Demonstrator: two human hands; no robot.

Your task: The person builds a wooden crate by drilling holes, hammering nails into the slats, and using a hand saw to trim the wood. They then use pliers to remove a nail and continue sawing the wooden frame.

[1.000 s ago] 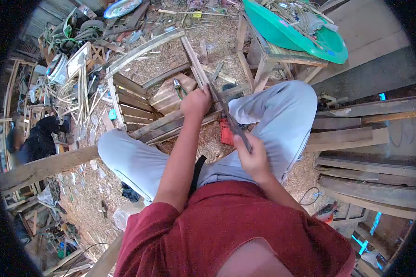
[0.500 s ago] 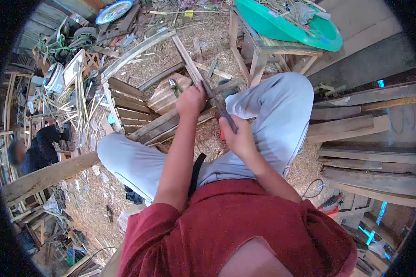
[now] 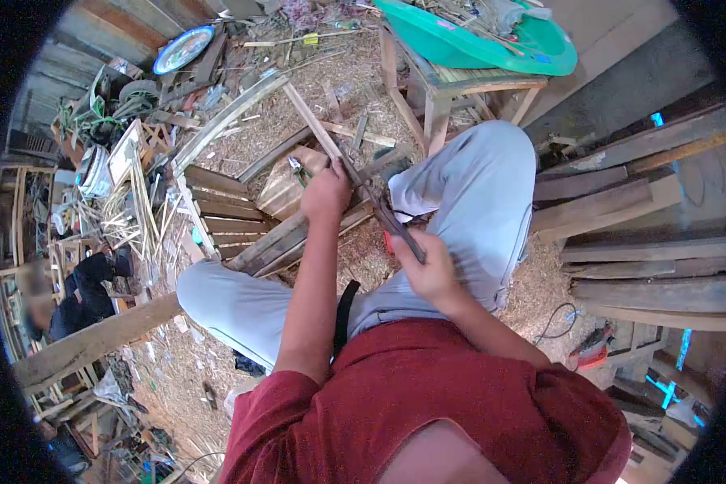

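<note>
A long, narrow wooden strip (image 3: 310, 119) slants from the upper left down toward my lap, pale at its far end and dark nearer me. My left hand (image 3: 327, 192) is closed around its middle, above a slatted wooden frame (image 3: 218, 206). Closer to my body, my right hand (image 3: 430, 270) grips the dark near end beside my right knee; I cannot tell if that dark length is a separate tool. Past my left hand, a green-handled tool (image 3: 300, 171) lies on a wooden board (image 3: 278, 192). Something small and red shows beside my right hand.
A green basin (image 3: 460, 44) of scraps rests on a wooden stand (image 3: 440, 97) ahead. Stacked planks (image 3: 653, 270) line the right side. A beam (image 3: 97, 339) extends left from my knee, near a person in dark clothes (image 3: 85, 294). Shavings cover the ground (image 3: 177, 387).
My right hand has shifted slightly down and right along with the strip's near end. My left hand keeps its grip. The whole view has turned a little.
</note>
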